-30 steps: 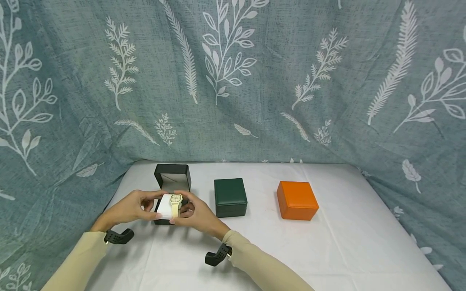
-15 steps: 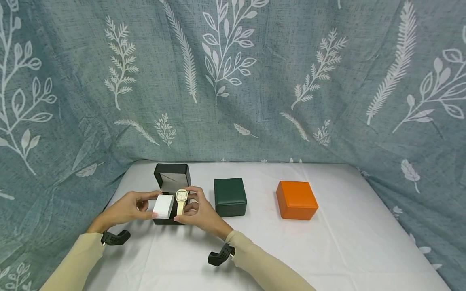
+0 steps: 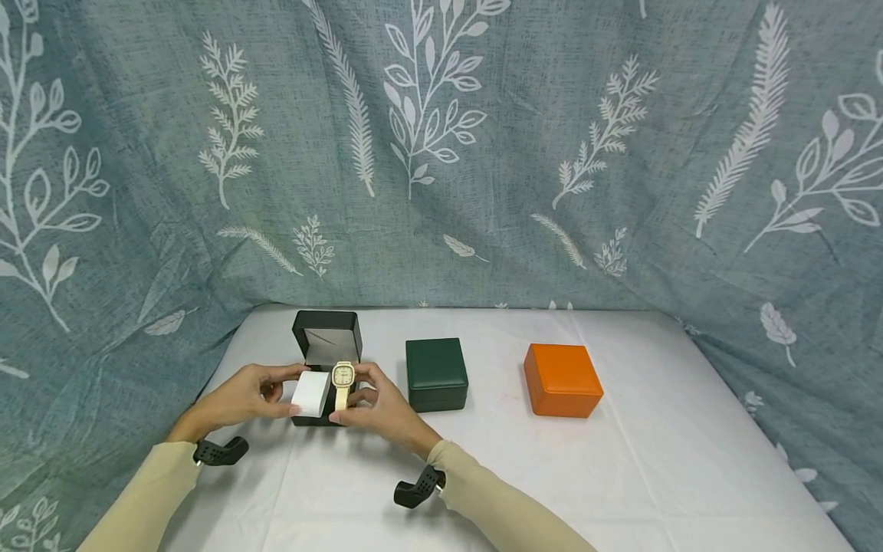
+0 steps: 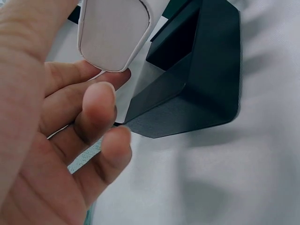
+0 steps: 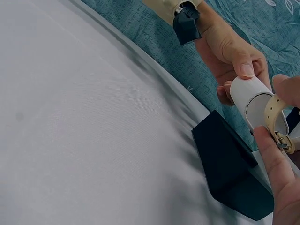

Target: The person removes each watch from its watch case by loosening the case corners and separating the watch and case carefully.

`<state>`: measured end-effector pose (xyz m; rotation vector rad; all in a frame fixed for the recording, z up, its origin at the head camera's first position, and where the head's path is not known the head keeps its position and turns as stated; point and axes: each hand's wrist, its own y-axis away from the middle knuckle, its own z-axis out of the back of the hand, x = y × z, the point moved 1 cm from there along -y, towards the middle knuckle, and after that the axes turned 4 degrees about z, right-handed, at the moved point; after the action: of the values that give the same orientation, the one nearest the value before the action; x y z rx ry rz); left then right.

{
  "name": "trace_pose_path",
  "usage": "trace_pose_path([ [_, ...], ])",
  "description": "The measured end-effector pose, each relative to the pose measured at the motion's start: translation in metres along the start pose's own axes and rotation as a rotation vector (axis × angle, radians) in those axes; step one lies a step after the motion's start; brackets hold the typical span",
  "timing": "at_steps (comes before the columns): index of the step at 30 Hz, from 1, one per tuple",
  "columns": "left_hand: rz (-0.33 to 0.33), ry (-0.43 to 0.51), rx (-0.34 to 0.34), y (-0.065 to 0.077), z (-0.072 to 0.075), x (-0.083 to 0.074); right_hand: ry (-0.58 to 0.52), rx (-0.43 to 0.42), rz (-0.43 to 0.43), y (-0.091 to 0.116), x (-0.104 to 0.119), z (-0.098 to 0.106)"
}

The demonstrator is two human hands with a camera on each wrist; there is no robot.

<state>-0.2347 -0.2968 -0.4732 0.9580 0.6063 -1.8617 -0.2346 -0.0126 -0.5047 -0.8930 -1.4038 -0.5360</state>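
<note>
Cream-strapped square-cased wristwatch [image 3: 343, 375]: right hand [image 3: 384, 402] pinches it; left hand [image 3: 241, 393] grips smooth white cushion [image 3: 311, 394] beside the right, likely for steadiness.

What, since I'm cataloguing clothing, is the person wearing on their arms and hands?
The sleeves are long, plain beige fabric. At each cuff sits a curved black device with small holes. The left hand and right hand wear no gloves.
</note>
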Motion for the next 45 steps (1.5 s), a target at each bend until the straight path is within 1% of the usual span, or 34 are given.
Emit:
trace_pose_path([
  [8,0.009,-0.015,-0.012,-0.001,0.000,0.002,0.034,0.014,0.012,0.000,-0.002,0.001],
  [14,0.028,-0.022,-0.007,-0.001,0.000,0.004,0.033,0.023,0.036,0.001,-0.001,-0.001],
  [19,0.026,-0.019,-0.005,-0.003,0.001,0.006,0.033,0.042,0.035,0.003,0.001,-0.004],
  [23,0.014,-0.036,-0.018,-0.003,0.002,0.008,0.046,0.069,0.034,0.005,0.001,-0.007],
  [26,0.006,-0.047,-0.031,-0.003,0.002,0.009,0.059,0.088,0.024,0.006,0.001,-0.009],
  [31,0.006,-0.047,-0.040,-0.002,0.003,0.009,0.086,0.121,-0.018,0.010,0.002,-0.013],
  [38,0.020,-0.047,-0.071,-0.001,0.002,0.006,0.130,0.154,-0.044,0.017,0.001,-0.019],
  [45,0.035,-0.053,-0.087,-0.002,0.000,0.007,0.117,0.187,-0.059,0.021,-0.005,-0.024],
])
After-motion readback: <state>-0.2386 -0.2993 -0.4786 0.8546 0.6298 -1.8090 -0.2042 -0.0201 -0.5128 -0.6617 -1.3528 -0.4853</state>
